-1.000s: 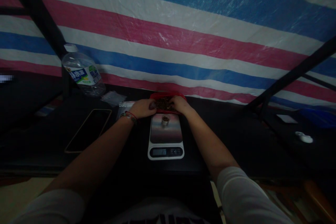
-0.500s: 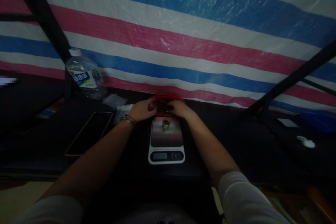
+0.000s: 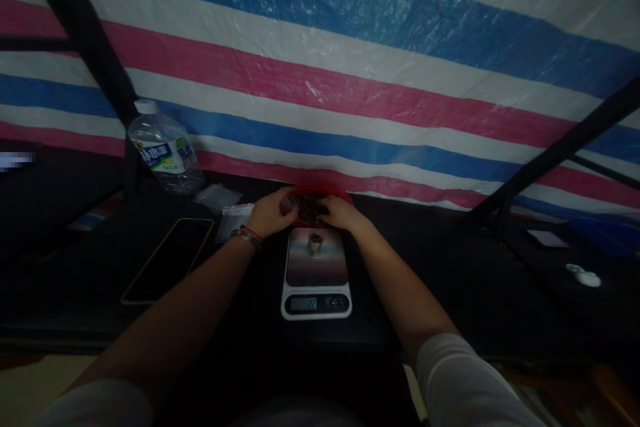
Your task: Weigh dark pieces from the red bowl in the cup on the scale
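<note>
A red container (image 3: 324,190) stands behind the kitchen scale, with loose dark brown dried pieces (image 3: 310,209) in it. My left hand (image 3: 273,213) curls at its left side. A rounded, slightly see-through thing shows between thumb and fingers, too dim to name. From the right, my right hand (image 3: 343,213) reaches over the rim, its bent fingertips among the brown pieces; what they pinch is hidden. Nearer to me is the white digital scale (image 3: 316,273), its display lit and seeming to read 22. On its plate sits a small metal cup (image 3: 315,243) with brown bits inside.
Left of the scale lie a phone (image 3: 169,260) and clear zip bags (image 3: 234,219). A big plastic bottle (image 3: 165,150) stands behind them by a dark frame post. Striped sheeting (image 3: 350,80) hangs behind the black table. Far right are a white card (image 3: 547,238) and a small white object (image 3: 584,275).
The view has tilted slightly, so things sit a little lower in the picture. Both hands stay at the red container, the fingers shifted a little; the scale and cup are unmoved.
</note>
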`<state>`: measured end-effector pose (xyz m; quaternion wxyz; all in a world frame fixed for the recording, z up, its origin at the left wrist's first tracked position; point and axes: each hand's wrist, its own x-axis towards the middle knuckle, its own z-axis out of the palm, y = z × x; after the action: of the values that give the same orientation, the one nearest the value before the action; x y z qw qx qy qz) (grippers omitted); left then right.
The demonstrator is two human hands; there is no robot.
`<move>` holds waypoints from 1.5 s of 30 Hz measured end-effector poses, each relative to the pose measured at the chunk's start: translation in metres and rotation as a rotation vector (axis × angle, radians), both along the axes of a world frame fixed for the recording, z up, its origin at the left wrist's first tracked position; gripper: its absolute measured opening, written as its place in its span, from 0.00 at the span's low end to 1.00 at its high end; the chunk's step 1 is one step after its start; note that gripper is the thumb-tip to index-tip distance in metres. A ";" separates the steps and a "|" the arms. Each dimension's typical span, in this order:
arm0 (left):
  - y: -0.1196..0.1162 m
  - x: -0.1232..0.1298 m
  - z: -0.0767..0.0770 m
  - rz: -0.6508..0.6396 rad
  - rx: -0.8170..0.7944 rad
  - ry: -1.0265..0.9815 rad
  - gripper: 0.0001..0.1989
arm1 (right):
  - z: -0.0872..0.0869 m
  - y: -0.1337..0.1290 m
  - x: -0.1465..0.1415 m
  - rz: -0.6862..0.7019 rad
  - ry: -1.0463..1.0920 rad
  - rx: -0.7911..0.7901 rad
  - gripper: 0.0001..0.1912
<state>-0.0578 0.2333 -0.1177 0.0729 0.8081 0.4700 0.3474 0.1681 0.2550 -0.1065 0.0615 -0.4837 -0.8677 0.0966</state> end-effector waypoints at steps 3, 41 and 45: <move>-0.001 0.001 0.000 0.003 -0.007 -0.004 0.28 | -0.001 0.001 -0.002 0.016 0.001 -0.028 0.20; 0.002 -0.002 -0.003 0.011 -0.018 -0.042 0.26 | 0.080 -0.072 -0.032 0.217 -0.010 -0.158 0.08; 0.003 -0.002 -0.003 -0.003 -0.018 -0.039 0.26 | 0.080 -0.074 -0.032 0.220 -0.032 -0.164 0.08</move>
<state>-0.0600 0.2363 -0.1205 0.0902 0.8012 0.4704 0.3588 0.1362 0.1810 -0.0261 -0.0031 -0.3905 -0.9055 0.1658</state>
